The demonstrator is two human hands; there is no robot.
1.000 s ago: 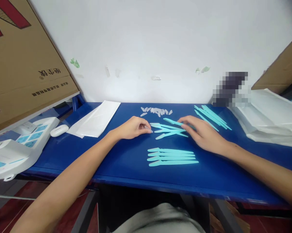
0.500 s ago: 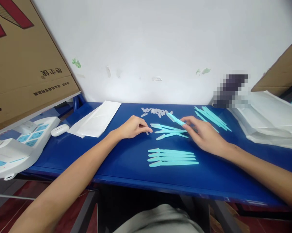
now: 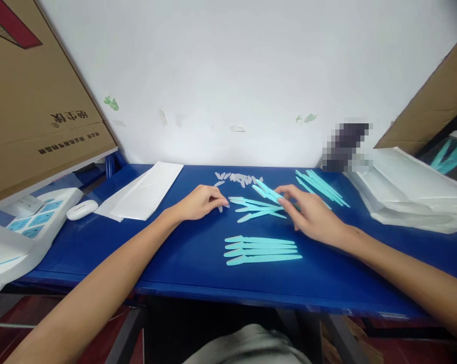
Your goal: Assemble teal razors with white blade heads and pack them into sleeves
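Note:
My right hand (image 3: 306, 210) pinches turquoise razor-like sticks (image 3: 266, 191), held at a slant above a fanned group of similar sticks (image 3: 256, 208). My left hand (image 3: 205, 202) is closed, its fingertips pinching a small translucent cap (image 3: 221, 208), just left of the fanned group. Closer to the table's front edge lies a row of several turquoise sticks (image 3: 262, 250), side by side. Behind my hands sits a loose pile of small translucent caps (image 3: 240, 178). More turquoise sticks (image 3: 323, 187) lie beyond my right hand.
White sheets (image 3: 144, 194), a white oval case (image 3: 82, 210) and a white power strip (image 3: 53, 217) lie left on the blue table (image 3: 182, 275). At right are white plastic bags (image 3: 414, 187). A cardboard box (image 3: 42, 86) leans at left before the white wall (image 3: 213, 65).
The view has shifted slightly. In my right hand, two stick heads now show where one showed before. My left hand stays in nearly the same place beside the fanned group.

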